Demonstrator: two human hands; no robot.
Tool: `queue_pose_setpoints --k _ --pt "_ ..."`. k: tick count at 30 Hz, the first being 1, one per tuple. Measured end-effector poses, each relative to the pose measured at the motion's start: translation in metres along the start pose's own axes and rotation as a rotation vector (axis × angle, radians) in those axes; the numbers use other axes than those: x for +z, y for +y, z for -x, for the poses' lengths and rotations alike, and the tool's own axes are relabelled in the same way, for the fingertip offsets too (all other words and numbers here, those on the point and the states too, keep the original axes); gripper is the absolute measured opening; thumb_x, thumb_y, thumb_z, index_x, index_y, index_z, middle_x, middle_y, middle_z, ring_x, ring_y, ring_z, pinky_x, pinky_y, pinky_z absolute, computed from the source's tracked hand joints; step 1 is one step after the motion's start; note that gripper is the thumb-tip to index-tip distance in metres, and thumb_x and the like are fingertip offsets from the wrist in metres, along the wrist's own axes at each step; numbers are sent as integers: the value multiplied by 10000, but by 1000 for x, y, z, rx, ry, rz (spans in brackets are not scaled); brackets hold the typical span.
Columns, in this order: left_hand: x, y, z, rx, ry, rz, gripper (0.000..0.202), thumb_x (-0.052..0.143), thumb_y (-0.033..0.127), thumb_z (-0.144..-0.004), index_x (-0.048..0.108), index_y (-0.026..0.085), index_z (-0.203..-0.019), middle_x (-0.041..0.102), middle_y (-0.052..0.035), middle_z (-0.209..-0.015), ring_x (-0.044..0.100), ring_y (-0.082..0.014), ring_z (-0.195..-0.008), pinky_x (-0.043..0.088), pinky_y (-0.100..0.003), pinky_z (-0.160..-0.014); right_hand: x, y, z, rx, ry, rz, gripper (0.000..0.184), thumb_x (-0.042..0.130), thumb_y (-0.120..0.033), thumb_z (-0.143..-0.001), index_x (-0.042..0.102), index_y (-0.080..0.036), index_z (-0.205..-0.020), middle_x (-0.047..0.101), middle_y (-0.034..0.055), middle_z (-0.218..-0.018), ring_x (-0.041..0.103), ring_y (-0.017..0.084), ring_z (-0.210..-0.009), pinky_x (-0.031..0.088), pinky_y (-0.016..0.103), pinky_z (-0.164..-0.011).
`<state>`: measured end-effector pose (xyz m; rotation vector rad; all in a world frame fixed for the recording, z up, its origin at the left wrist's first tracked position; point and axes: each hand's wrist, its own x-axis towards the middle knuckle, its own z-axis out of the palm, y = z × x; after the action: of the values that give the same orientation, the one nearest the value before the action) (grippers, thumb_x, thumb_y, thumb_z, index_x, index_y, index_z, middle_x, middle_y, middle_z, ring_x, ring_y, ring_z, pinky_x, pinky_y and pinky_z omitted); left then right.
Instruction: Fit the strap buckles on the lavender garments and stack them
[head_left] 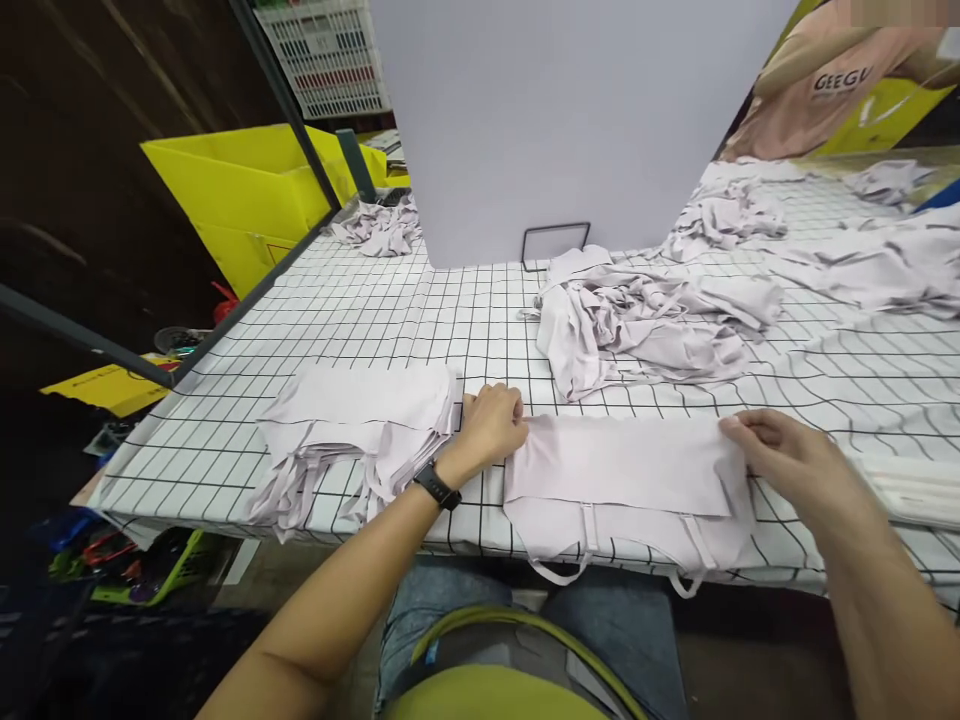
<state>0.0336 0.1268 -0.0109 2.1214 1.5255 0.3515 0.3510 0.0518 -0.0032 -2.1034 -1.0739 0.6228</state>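
Observation:
A pale pink camisole-like garment [622, 465] with thin straps lies spread at the table's front edge, its straps hanging over. My left hand [491, 425], fingers curled closed, pinches its upper left corner. At the upper right corner, my right hand [784, 455] pinches the fabric between thumb and fingers. To the left is a neat stack of the same garments [360, 410], straps drooping toward the edge. Behind the spread piece rests a crumpled heap of like garments [645, 320].
A grid-patterned cloth covers the table [360, 310]. A large pale board [555, 120] stands upright at the back on a wire foot. More crumpled garments [885, 255] lie at right. Beyond the left edge are yellow boxes [240, 190]; a person in a pink shirt [832, 90] is at far right.

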Motion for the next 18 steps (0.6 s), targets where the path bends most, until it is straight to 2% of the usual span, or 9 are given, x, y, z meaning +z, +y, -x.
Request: queue_pose_setpoints --k 3,5,8,11,14,18 --pt "-5 -2 1 10 29 52 149 531 53 -734 543 201 -745 659 -22 -787 632 -233 -841 461 -397 -834 -8 3 8 47 -41 -347 231 886 -357 -650 745 -240 -790 737 58 -802 656 241 -780 494 340 -695" --pt "-6 -2 1 37 13 109 106 546 107 -767 570 205 -802 677 -21 -807 632 -212 -793 473 -342 -752 -8 -1 13 62 -61 -474 288 942 -303 -558 782 -229 -784 744 70 -825 657 242 -801 521 326 -697" --pt "-4 1 0 68 -18 150 114 638 202 -744 599 204 -851 687 -39 -857 636 -231 -821 472 -327 -709 -8 -12 18 55 -101 -486 264 948 -279 -558 818 -217 -779 758 83 -846 665 250 -824 549 311 -684" --pt "-1 4 -2 57 3 142 122 652 145 -669 545 202 -685 665 -61 -832 629 -269 -881 461 -351 -753 -12 -21 22 49 -126 -459 239 949 -229 -586 833 -205 -794 771 80 -869 671 218 -837 551 258 -697" --pt "-4 4 0 37 35 194 183 615 99 -647 475 207 -601 622 -41 -723 612 -241 -791 436 -326 -693 -21 -25 28 51 -133 -449 251 957 -195 -582 836 -192 -802 779 89 -888 683 211 -844 553 240 -698" --pt "-17 2 13 2 103 315 109 573 109 -675 520 203 -679 585 6 -630 556 -166 -615 388 -272 -575 -39 -30 40 28 -144 -442 299 990 -238 -525 826 -174 -766 765 95 -855 685 235 -837 562 268 -687"
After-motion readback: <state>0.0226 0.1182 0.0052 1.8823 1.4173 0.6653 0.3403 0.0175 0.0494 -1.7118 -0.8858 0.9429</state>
